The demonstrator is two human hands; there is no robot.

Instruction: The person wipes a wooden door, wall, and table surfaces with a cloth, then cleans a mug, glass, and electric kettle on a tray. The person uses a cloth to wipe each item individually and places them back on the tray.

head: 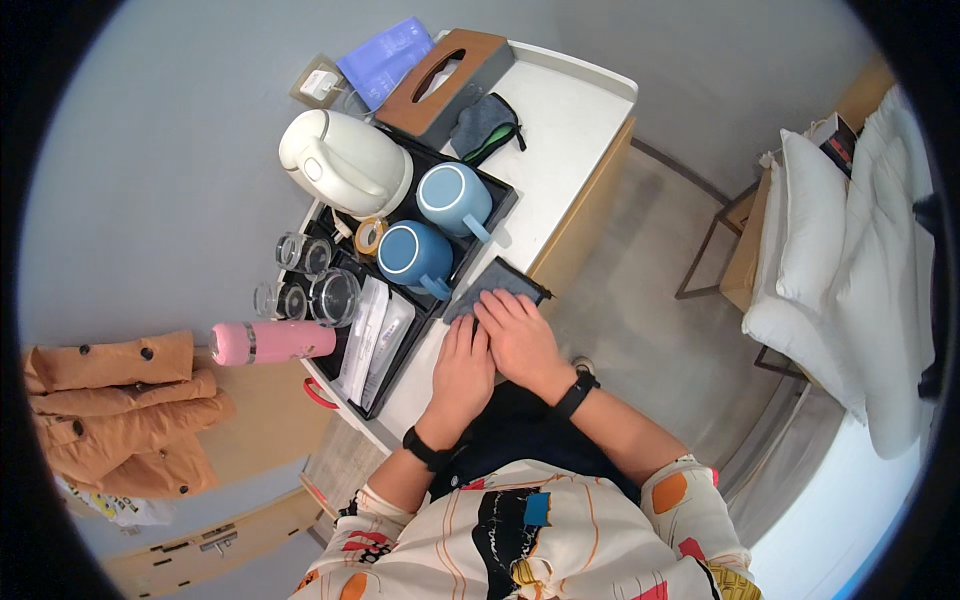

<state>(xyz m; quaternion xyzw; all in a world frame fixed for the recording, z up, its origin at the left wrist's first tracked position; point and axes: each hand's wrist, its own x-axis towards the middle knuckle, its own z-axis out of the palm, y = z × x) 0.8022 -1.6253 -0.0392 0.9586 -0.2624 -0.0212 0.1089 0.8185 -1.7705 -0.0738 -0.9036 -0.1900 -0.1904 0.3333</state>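
A folded grey cloth (504, 279) with dark edging lies at the front edge of the white cabinet top. My right hand (521, 337) holds it down, fingers laid across its near part. Close beside, my left hand (463, 360) has its fingertips on the cloth's near left edge; the fingers' undersides are hidden. Just beyond the hands, a dark blue mug (416, 255) and a light blue mug (454, 199) stand upside down on a black tray (495, 196). A second grey cloth (486, 126), with a green patch, lies crumpled by a brown tissue box (450, 79).
A white electric kettle (349, 161), a tape roll (370, 236), glass jars (335, 296), a pink bottle (281, 341) and clear packets (379, 337) crowd the left side. A purple pouch (386, 60) leans on the wall. White pillows (814, 214) lie at right.
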